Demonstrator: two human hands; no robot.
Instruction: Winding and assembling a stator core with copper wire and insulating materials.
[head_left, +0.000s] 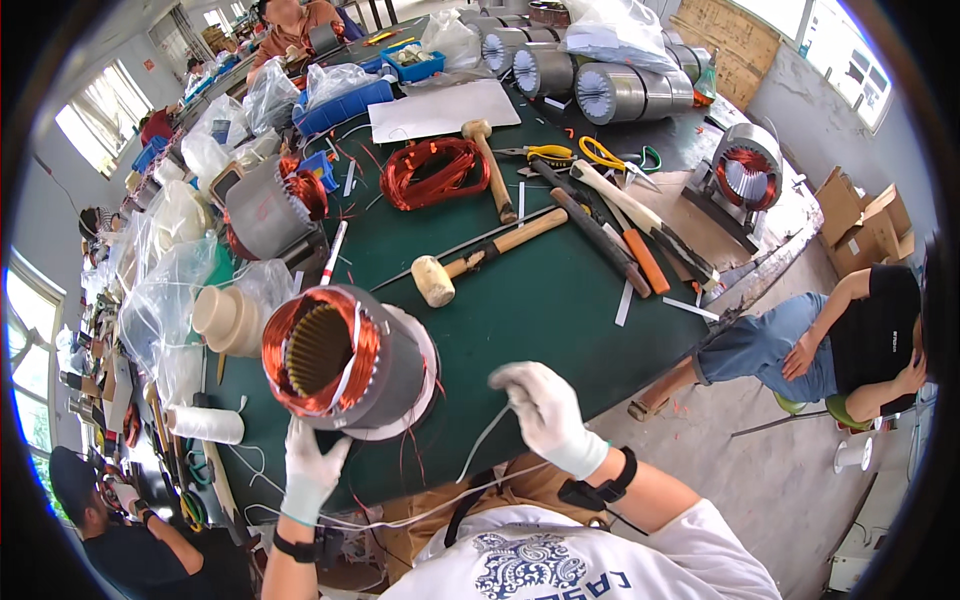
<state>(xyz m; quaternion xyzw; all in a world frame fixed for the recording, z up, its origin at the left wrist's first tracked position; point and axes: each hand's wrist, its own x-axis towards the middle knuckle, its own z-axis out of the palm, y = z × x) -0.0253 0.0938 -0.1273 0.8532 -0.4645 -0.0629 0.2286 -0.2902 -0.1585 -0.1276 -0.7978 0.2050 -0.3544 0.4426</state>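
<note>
A motor stator [385, 365] with copper-red windings and a toothed bore stands tilted near the table's front edge, on a pale round ring [425, 385]. My left hand [312, 468], in a white glove, is against its lower near side, thumb apart; the fingertips are partly hidden by the stator. To the right of it, my gloved right hand [545, 418] is raised with the fingers closed on a white cord [482, 443], whose length hangs below the hand. More cord runs across my lap toward a white spool [207, 424] at the left.
Mallets [433, 281], a coil of red wire [435, 173], pliers [550, 154] and scissors [610, 158] lie beyond. Other stators [270, 210] stand at the left and right [745, 170]. Plastic bags crowd the left side. A seated person [840, 340] is at the right, another lower left.
</note>
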